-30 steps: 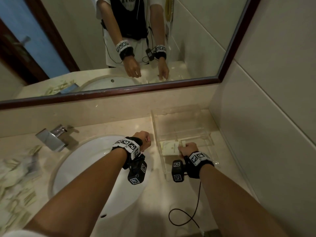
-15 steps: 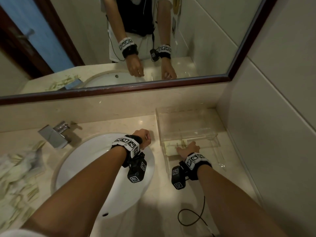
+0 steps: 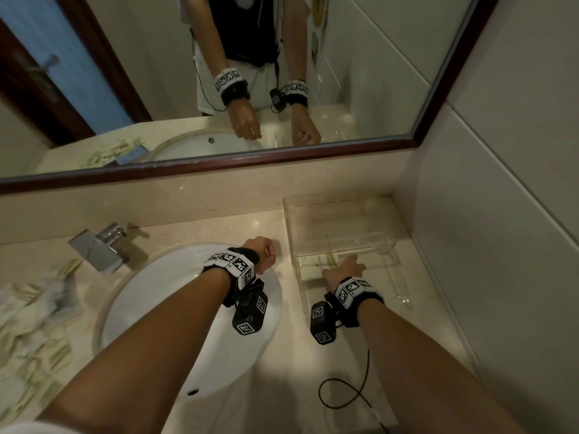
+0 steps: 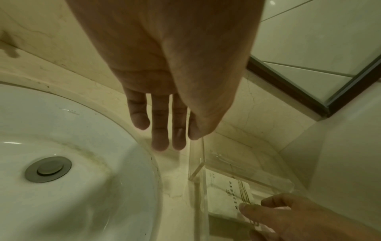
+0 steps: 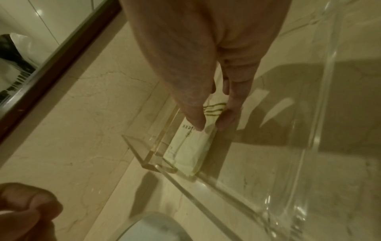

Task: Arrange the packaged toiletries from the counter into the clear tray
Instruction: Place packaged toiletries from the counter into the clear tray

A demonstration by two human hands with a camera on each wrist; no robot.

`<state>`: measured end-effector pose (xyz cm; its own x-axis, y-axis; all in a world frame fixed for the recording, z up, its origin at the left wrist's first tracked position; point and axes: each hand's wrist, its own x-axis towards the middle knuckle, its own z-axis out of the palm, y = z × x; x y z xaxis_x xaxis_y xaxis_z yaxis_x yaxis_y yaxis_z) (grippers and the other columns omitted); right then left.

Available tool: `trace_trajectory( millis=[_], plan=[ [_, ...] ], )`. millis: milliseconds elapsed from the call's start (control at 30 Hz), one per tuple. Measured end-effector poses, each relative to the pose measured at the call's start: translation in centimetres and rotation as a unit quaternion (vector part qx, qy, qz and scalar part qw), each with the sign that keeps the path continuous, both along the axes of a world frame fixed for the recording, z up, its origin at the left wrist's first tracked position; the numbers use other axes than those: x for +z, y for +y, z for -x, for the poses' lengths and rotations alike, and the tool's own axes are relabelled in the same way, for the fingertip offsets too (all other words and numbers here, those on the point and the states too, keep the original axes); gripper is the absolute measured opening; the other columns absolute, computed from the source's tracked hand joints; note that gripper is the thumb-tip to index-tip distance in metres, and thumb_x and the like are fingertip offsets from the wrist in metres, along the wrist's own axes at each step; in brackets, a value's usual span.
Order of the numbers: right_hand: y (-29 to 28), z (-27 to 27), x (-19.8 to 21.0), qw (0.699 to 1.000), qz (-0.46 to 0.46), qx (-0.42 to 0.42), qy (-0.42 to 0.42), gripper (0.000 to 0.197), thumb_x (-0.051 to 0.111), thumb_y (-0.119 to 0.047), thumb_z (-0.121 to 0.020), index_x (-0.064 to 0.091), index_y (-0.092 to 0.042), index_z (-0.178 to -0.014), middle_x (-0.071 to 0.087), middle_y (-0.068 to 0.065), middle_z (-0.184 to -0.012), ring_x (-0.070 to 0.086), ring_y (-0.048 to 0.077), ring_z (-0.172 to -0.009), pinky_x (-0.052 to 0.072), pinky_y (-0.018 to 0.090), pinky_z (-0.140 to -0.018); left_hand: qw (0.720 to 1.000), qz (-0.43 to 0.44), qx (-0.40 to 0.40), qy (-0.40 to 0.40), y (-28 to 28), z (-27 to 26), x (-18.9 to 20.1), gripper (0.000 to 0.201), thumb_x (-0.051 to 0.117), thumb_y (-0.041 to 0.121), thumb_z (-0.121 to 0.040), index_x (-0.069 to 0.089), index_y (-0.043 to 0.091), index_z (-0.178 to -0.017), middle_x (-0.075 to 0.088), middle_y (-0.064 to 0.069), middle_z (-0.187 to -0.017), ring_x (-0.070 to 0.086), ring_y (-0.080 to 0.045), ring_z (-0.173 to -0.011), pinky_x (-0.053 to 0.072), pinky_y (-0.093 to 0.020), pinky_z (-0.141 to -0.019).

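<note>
Right hand (image 3: 343, 271) lowered into clear tray (image 3: 395, 245), straight fingers (image 5: 231, 112) touching packet (image 5: 190, 146)

place: bathroom | signs: washbasin (image 3: 175, 296); tap (image 3: 98, 249); mirror (image 3: 313, 73); tiled wall (image 3: 501, 214)

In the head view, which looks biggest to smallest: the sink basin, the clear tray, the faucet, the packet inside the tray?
1. Sink basin
2. Clear tray
3. Faucet
4. Packet, partly hidden by the right hand

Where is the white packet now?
The white packet lies flat inside the clear tray, in its near-left corner, under the right hand, right of the sink.
</note>
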<state>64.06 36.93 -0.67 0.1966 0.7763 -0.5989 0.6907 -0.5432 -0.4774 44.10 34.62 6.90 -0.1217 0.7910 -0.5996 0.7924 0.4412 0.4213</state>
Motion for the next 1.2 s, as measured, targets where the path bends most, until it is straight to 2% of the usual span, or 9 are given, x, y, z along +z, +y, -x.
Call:
trace_trajectory(
  millis=[200,333,467,533,733,900,1000,1133,1200],
  plan=[
    [0.0,-0.1,1.8,0.998,-0.059,0.03,-0.015,0.056,0.066,-0.022,-0.085,0.043,0.0,-0.131,0.042,0.023,-0.136,0.051,0.039,-0.118,0.049,0.041,-0.095,1.0,-0.008,0.001,-0.001,-0.3,0.0,1.3,0.013,0.049,0.011,-0.091,0.051,0.018,-0.08,0.068,-0.01,-0.091,0.063,-0.022,-0.068,0.049,-0.023,-0.057],
    [0.3,0.2,4.3,0.989,-0.103,0.099,-0.028,0.03,0.063,-0.019,-0.086,0.059,0.001,-0.107,0.063,0.02,-0.112,0.061,0.031,-0.091,0.052,0.035,-0.078,0.999,-0.028,-0.013,0.022,-0.9,0.2,2.5,0.017,0.049,0.013,-0.09,0.049,0.02,-0.075,0.067,-0.008,-0.09,0.063,-0.024,-0.071,0.047,-0.024,-0.054],
    [0.6,1.4,7.0,0.975,-0.142,0.168,-0.033,0.012,0.059,-0.013,-0.085,0.06,-0.001,-0.088,0.068,0.02,-0.101,0.055,0.024,-0.076,0.055,0.039,-0.077,0.997,-0.059,-0.01,0.055,-1.9,1.0,4.2,0.009,0.049,0.016,-0.09,0.056,0.017,-0.084,0.07,-0.012,-0.102,0.068,-0.029,-0.087,0.056,-0.034,-0.077],
    [0.6,2.4,8.3,0.966,-0.156,0.204,-0.034,0.015,0.058,-0.016,-0.085,0.06,-0.002,-0.089,0.067,0.018,-0.099,0.058,0.026,-0.078,0.055,0.039,-0.076,0.996,-0.069,-0.007,0.064,-2.5,1.8,5.0,0.007,0.05,0.016,-0.09,0.056,0.016,-0.087,0.069,-0.012,-0.105,0.067,-0.03,-0.095,0.055,-0.035,-0.082],
    [-0.1,7.7,12.4,0.926,-0.173,0.33,-0.056,0.028,0.057,-0.024,-0.088,0.059,-0.008,-0.111,0.064,0.013,-0.108,0.062,0.032,-0.096,0.053,0.04,-0.084,0.989,-0.095,0.025,0.113,-5.2,5.1,6.9,0.003,0.054,0.018,-0.089,0.056,0.018,-0.09,0.066,-0.012,-0.11,0.063,-0.031,-0.101,0.051,-0.034,-0.084],
    [-1.4,12.2,15.2,0.888,-0.211,0.404,-0.068,0.02,0.061,-0.031,-0.087,0.062,-0.014,-0.098,0.065,0.012,-0.11,0.06,0.032,-0.101,0.052,0.039,-0.087,0.985,-0.09,0.063,0.134,-8.3,9.0,8.6,0.017,0.056,0.021,-0.089,0.062,0.013,-0.103,0.066,-0.011,-0.111,0.061,-0.03,-0.103,0.05,-0.034,-0.086],
    [-2.4,15.2,16.6,0.872,-0.218,0.433,-0.064,0.013,0.063,-0.033,-0.084,0.057,-0.022,-0.088,0.065,0.009,-0.11,0.061,0.031,-0.1,0.051,0.038,-0.087,0.982,-0.094,0.082,0.139,-10.5,11.8,9.6,0.015,0.058,0.022,-0.088,0.061,0.015,-0.1,0.065,-0.008,-0.109,0.061,-0.029,-0.101,0.048,-0.032,-0.081],
    [-4.0,19.1,17.2,0.853,-0.216,0.471,-0.064,0.013,0.064,-0.034,-0.083,0.057,-0.024,-0.086,0.063,0.006,-0.108,0.06,0.029,-0.098,0.05,0.035,-0.085,0.976,-0.099,0.113,0.156,-13.6,15.2,10.0,0.005,0.059,0.023,-0.085,0.059,0.019,-0.088,0.066,-0.008,-0.109,0.062,-0.029,-0.099,0.052,-0.035,-0.087],
    [-5.2,21.5,17.1,0.839,-0.218,0.495,-0.066,0.012,0.065,-0.033,-0.084,0.057,-0.024,-0.086,0.064,0.006,-0.107,0.061,0.029,-0.099,0.05,0.035,-0.085,0.975,-0.094,0.128,0.157,-15.4,16.9,10.0,0.01,0.059,0.02,-0.086,0.062,0.014,-0.094,0.065,-0.009,-0.109,0.062,-0.029,-0.101,0.052,-0.034,-0.086]
  ],
)
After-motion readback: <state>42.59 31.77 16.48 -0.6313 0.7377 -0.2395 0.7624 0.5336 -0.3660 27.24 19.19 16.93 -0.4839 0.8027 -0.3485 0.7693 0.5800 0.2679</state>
